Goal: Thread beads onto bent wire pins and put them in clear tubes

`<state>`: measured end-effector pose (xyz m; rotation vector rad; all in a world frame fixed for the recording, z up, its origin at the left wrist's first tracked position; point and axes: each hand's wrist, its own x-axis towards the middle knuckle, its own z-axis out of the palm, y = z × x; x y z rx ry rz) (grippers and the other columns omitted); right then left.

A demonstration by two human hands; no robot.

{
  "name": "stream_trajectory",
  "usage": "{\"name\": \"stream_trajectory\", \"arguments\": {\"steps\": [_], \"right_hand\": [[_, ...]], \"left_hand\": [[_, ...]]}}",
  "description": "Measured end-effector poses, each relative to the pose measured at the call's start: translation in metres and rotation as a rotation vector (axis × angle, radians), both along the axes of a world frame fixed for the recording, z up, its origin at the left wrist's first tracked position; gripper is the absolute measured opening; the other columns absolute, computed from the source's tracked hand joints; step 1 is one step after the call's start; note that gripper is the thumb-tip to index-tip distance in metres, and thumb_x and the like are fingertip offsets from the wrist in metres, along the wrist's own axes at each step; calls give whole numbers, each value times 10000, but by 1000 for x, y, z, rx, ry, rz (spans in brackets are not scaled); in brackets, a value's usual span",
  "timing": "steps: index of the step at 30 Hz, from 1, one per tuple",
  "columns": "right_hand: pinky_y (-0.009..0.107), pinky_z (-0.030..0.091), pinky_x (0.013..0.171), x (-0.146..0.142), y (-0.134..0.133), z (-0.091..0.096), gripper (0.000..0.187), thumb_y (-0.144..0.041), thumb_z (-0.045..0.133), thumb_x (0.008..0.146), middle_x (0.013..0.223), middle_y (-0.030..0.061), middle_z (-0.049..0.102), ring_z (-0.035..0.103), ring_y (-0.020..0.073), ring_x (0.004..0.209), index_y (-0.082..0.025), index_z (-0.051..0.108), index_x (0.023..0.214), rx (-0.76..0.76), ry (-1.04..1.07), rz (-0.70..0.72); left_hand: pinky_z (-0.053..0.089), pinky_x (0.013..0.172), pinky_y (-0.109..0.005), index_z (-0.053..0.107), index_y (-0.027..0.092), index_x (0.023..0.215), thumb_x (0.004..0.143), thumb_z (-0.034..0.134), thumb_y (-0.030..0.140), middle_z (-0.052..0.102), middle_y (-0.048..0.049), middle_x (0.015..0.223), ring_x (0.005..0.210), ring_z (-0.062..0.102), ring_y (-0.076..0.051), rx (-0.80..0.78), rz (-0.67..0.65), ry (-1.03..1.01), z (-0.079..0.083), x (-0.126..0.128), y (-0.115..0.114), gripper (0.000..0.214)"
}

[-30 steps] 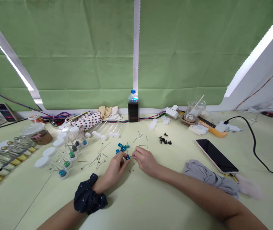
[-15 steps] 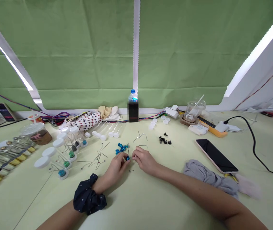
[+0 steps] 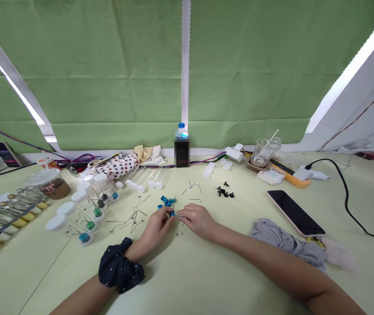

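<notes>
Green blinds (image 3: 114, 74) hang behind a pale table (image 3: 206, 280), and along its far edge stand a water bottle (image 3: 181, 131) with a blue cap, a bundle of patterned cloth (image 3: 119, 166) and a clear plastic cup (image 3: 264, 151) with a straw. Around the middle of the table, the person's two hands nearly meet. The left hand (image 3: 158, 225), a dark dotted scrunchie (image 3: 120, 265) around its wrist, pinches a small blue piece (image 3: 172, 214) between thumb and fingers; a thin pin (image 3: 174, 202) rises almost upright from that piece. The right hand (image 3: 200, 220) pinches a slim metal rod (image 3: 180, 215) and points it at the blue piece — whether the tip touches or enters it cannot be told.

Just beyond the left fingers, toward the far edge, lies a cluster of blue pieces (image 3: 167, 201). Bent wires (image 3: 134, 218) are scattered to its left, and black pieces (image 3: 226, 192) sit well to its right. Nearer the table's left side, a row of clear containers with white caps (image 3: 57, 222) holds colored balls (image 3: 84, 237) — blue, green and dark. Toward the right side lie a phone (image 3: 295, 212), screen up, and a crumpled grey cloth (image 3: 285, 243).
</notes>
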<state>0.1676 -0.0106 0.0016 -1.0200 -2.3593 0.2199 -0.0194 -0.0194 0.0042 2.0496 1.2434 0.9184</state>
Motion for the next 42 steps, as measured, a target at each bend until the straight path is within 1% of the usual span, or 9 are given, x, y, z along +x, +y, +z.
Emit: {"name": "stream_trajectory", "arguments": {"steps": [3,5,9,14,22,30,34,38,42], "right_hand": [[253,381,618,0,0,-3,177,-221,443,903,733,42,634,555,152,673,-197,616,935,22,-26,-8],[248,364,592,0,-1,-3,183,-222,423,910,704,44,630,553,151,638,-185,598,949,22,-63,-17],[241,338,557,-1,-5,0,183,-213,400,912,652,46,611,546,151,593,-169,575,944,27,-150,-34],[241,314,538,-2,-7,3,178,-202,395,908,660,48,620,542,148,570,-169,567,937,21,-178,-33],[222,315,551,0,-3,0,208,-201,384,906,626,18,601,509,124,542,-187,573,821,-38,-84,0],[204,310,557,-1,-2,3,267,-204,363,912,597,0,560,451,108,521,-184,550,722,-115,-19,20],[203,299,555,-1,-1,5,291,-210,354,911,578,-8,541,418,101,504,-181,543,692,-156,4,27],[202,291,552,0,-1,5,300,-216,353,909,584,-8,542,416,100,508,-182,547,683,-186,31,30],[201,290,549,-1,-1,5,305,-218,354,908,573,-10,532,409,99,509,-179,545,673,-194,41,20]], "left_hand": [[315,505,-235,557,168,966,851,442,345,467,26,580,522,416,-127,-6,-12,-4,2,0,0,240],[325,517,-241,557,170,971,854,433,353,478,18,594,538,433,-136,-8,-14,10,3,0,0,251],[345,544,-252,551,174,983,860,424,341,512,5,629,568,462,-149,3,-29,42,4,-1,0,243],[349,559,-249,544,174,973,864,425,316,528,6,652,565,459,-138,-5,-73,9,2,-1,1,215],[365,577,-256,534,172,976,867,427,298,555,-7,696,593,478,-140,-5,-91,-4,1,-2,1,199],[362,571,-250,529,170,978,867,429,300,549,-4,695,598,473,-136,-13,-93,-3,-3,-3,3,198],[364,568,-249,531,173,981,866,432,306,552,-2,698,599,471,-132,-2,-91,5,-4,-4,3,203],[366,562,-251,531,170,994,869,431,307,562,-8,704,598,477,-135,1,-91,16,-6,-4,4,211],[374,569,-253,530,170,1016,870,434,313,595,-30,766,618,499,-140,0,-85,-2,-9,-4,5,225]]}}
